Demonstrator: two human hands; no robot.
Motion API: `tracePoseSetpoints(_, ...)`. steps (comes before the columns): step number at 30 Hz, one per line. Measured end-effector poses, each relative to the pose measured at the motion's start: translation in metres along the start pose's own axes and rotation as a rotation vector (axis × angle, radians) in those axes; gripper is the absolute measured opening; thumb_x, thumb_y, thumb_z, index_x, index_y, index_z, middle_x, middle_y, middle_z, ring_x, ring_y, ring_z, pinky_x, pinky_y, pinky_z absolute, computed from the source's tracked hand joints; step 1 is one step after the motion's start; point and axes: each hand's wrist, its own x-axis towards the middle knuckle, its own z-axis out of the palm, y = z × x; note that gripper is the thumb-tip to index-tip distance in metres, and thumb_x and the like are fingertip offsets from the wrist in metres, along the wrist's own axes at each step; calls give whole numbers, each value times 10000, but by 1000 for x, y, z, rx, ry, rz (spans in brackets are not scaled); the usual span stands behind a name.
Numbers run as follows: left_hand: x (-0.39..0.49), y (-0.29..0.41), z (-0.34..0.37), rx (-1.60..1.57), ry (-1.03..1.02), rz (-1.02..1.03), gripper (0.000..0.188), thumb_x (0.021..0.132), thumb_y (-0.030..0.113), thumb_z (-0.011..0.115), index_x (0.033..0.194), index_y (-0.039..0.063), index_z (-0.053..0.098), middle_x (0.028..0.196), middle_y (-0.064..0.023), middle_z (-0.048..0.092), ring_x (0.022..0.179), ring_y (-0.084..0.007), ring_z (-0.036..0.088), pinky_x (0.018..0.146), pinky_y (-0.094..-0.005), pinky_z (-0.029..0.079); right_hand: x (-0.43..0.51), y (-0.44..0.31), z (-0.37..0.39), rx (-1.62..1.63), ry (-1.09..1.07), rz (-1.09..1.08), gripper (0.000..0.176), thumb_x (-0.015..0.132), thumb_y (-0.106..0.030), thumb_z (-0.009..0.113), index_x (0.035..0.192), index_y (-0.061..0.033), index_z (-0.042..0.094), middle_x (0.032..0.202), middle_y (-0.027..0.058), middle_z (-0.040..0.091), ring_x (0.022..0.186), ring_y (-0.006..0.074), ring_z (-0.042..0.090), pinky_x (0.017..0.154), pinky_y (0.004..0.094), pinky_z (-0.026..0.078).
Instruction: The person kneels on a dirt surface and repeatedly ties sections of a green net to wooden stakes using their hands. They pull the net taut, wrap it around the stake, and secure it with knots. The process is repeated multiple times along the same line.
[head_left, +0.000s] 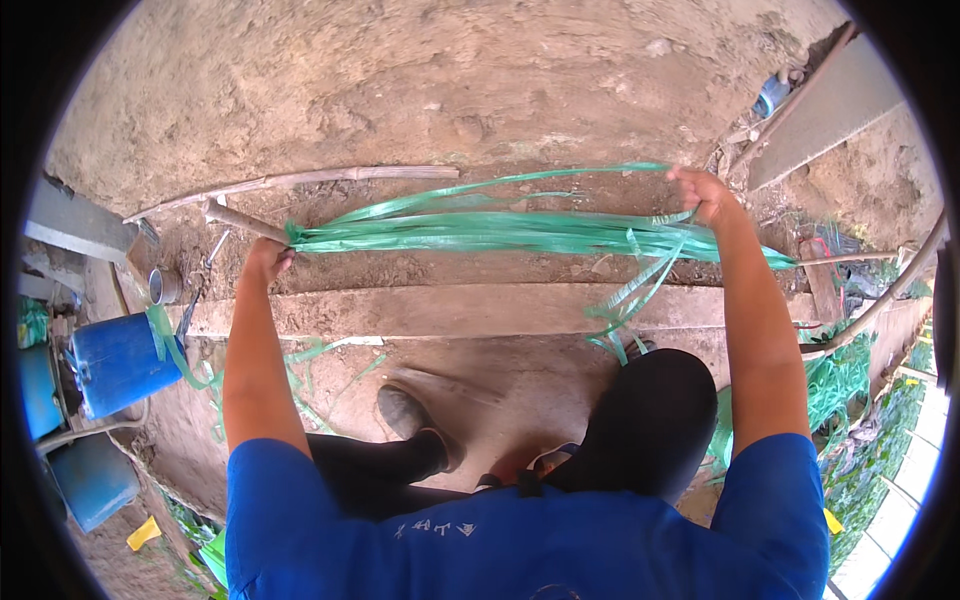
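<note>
A long bundle of green plastic strips (480, 231) stretches from side to side before me. At its left end it is bunched against a wooden stick (244, 220), and my left hand (271, 259) is closed around the stick just beside the bunched end. My right hand (701, 193), raised near the right part of the bundle, pinches a green strip (555, 175) that runs back to the left end. Loose strip ends (637, 296) hang below the bundle near my right forearm. The bundle's right end tapers beside a thin stick (847, 258).
A bamboo pole (322, 178) lies beyond the bundle along the earth bank. Nearer runs a low ledge (450, 311). Blue plastic containers (131, 364) stand at left, by a small can (165, 286). More green strips (840, 382) are heaped at right, below a curved pole (892, 300).
</note>
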Motion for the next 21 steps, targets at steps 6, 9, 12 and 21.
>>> tracePoseSetpoints(6, -23, -7, -22, 1700, -67, 139, 231, 823, 219, 594, 728, 10, 619, 686, -151, 638, 583, -216, 634, 505, -343, 495, -54, 30, -47, -33, -219, -35, 169, 851, -202, 645, 953, -86, 576, 522, -88, 322, 410, 37, 281, 379, 203, 195)
tracePoseSetpoints(9, -134, 65, 84, 1478, -417, -61, 245, 830, 229, 569, 766, -2, 622, 778, -192, 651, 702, -286, 654, 653, -396, 513, -105, 45, -93, -144, -120, -97, 173, 845, -206, 651, 938, -76, 586, 530, -95, 334, 418, 24, 269, 376, 194, 191)
tracePoseSetpoints(12, -175, 79, 178, 1552, -243, 822, 200, 835, 212, 571, 791, 18, 581, 840, -196, 638, 758, -345, 626, 646, -412, 511, -130, 56, -147, -145, -233, -22, 189, 843, -218, 652, 925, -56, 600, 541, -95, 357, 427, 14, 260, 378, 186, 189)
tracePoseSetpoints(21, -297, 103, 523, 1543, -528, 1182, 309, 870, 321, 534, 1011, 50, 578, 831, -185, 629, 804, -371, 615, 690, -472, 490, -257, 20, -268, -330, -37, -154, 204, 837, -193, 650, 946, -22, 636, 623, -48, 512, 446, 20, 286, 391, 197, 186)
